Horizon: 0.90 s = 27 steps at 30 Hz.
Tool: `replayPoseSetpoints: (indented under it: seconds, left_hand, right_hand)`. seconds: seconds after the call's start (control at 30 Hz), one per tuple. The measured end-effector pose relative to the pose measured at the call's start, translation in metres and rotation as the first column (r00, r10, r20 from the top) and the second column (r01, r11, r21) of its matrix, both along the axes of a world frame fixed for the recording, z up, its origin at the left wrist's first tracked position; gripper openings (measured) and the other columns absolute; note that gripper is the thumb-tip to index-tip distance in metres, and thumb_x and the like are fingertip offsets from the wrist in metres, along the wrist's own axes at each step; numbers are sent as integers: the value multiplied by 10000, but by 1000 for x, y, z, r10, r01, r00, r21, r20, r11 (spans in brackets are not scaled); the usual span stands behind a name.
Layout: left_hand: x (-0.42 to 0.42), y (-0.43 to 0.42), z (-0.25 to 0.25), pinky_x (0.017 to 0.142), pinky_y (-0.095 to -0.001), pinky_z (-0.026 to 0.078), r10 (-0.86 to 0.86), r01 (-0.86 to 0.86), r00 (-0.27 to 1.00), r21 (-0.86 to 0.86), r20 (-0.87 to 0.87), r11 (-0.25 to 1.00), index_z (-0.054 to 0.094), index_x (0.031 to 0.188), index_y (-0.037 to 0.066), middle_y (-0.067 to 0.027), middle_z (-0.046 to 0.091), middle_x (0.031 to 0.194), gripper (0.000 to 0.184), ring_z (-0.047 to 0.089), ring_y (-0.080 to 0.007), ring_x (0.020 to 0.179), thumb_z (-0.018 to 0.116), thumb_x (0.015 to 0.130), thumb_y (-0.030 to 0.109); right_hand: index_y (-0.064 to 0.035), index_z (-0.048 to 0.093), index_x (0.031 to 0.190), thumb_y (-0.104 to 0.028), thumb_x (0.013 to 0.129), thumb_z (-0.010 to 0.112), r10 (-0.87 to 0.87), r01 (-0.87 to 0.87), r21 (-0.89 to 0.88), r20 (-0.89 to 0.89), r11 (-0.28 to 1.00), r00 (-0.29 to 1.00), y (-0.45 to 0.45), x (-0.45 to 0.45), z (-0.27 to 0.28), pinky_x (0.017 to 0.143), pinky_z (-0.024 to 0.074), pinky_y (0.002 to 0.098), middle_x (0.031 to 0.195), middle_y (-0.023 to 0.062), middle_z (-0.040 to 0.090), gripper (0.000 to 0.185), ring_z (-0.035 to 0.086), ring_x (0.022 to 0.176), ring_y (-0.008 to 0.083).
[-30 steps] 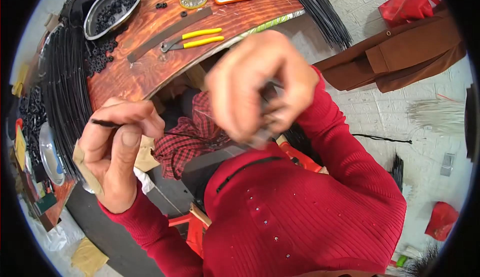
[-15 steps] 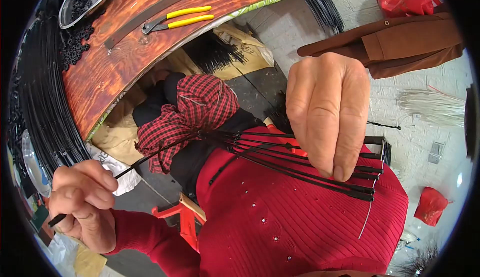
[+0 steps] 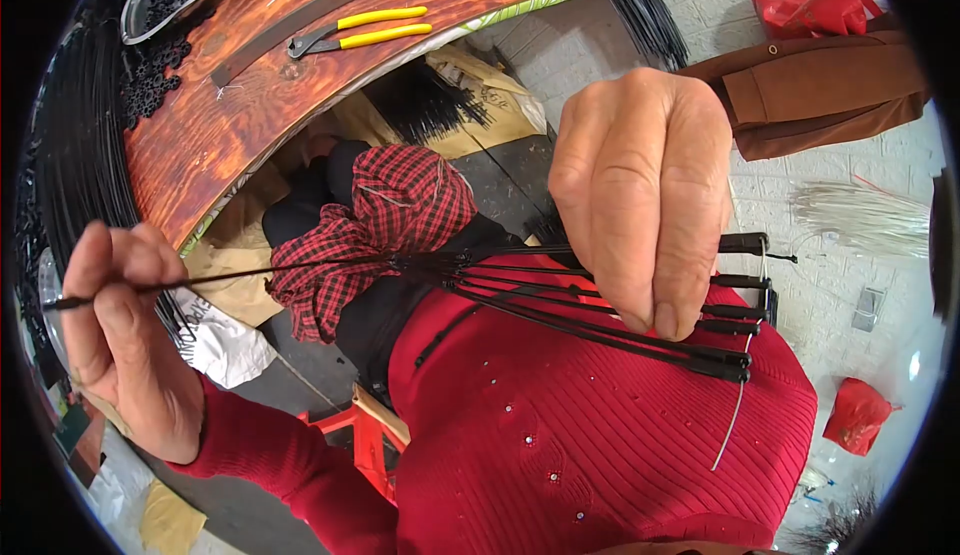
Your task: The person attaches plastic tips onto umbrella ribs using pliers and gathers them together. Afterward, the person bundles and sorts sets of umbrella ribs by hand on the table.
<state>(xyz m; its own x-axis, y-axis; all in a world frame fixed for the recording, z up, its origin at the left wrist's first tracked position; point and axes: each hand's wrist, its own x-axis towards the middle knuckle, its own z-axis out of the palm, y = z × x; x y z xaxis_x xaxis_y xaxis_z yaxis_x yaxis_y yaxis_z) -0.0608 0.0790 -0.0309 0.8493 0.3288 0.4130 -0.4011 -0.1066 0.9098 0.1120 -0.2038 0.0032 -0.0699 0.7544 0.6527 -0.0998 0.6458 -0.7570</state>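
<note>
Head view: my left hand [image 3: 135, 350] grips the stem [image 3: 240, 275], my right hand [image 3: 645, 195] pinches the ribs [image 3: 640, 343]; slackening there could let them slide off the wire [image 3: 733, 425].

Bright, even light, strong fisheye curve, black corners with bluish fringe, dimmer beneath the table [image 3: 195, 170]

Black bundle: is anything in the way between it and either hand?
Nothing visible. The thin end of the black bundle runs between the thumb and fingers of the left hand, and the right hand's fingertips are at its spread strands. The pliers lie apart on the table.
</note>
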Motion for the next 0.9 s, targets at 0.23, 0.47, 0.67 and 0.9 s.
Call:
replayPoseSetpoints:
  seconds: [0.23, 0.47, 0.67, 0.9]
  left_hand:
    - [20, -3, 10, 803, -224, 437, -22, 21, 987, -8, -161, 1000, 495, 1316, -40, -71, 568, 1032, 368, 539, -115, 942, 498, 990, 130]
    - [57, -35, 12, 690, -169, 439, 72, -91, 987, -133, -142, 987, 468, 1306, -32, -56, 608, 996, 414, 552, -54, 834, 588, 927, 80]
    - [72, -62, 17, 582, -203, 473, 159, -135, 983, -219, 94, 966, 463, 1044, 53, -91, 596, 946, 283, 580, -104, 722, 647, 848, -38]
    - [60, -60, 10, 849, -283, 455, 13, 1, 995, -133, 99, 991, 554, 1084, 26, -100, 591, 1091, 189, 577, -160, 950, 597, 906, 76]
  right_hand:
    - [-27, 735, 836, -156, 910, 638, 31, -31, 0, 8, 1000, 999, 13, 4, 1, 541, 507, 207, 816, 112, 698, 177, 609, 680, 141]
    - [-1, 708, 823, -174, 863, 690, -58, 60, -66, 32, 996, 998, 29, 5, 5, 566, 496, 273, 831, 132, 679, 179, 619, 674, 188]
    - [25, 665, 803, -41, 749, 773, -290, 298, -274, 72, 914, 954, 52, 2, 6, 637, 501, 303, 838, 118, 671, 138, 637, 726, 198]
    - [20, 667, 910, -69, 815, 725, -358, 319, -411, -19, 854, 933, 76, 3, 9, 728, 494, 267, 856, 25, 675, 143, 589, 812, 74]
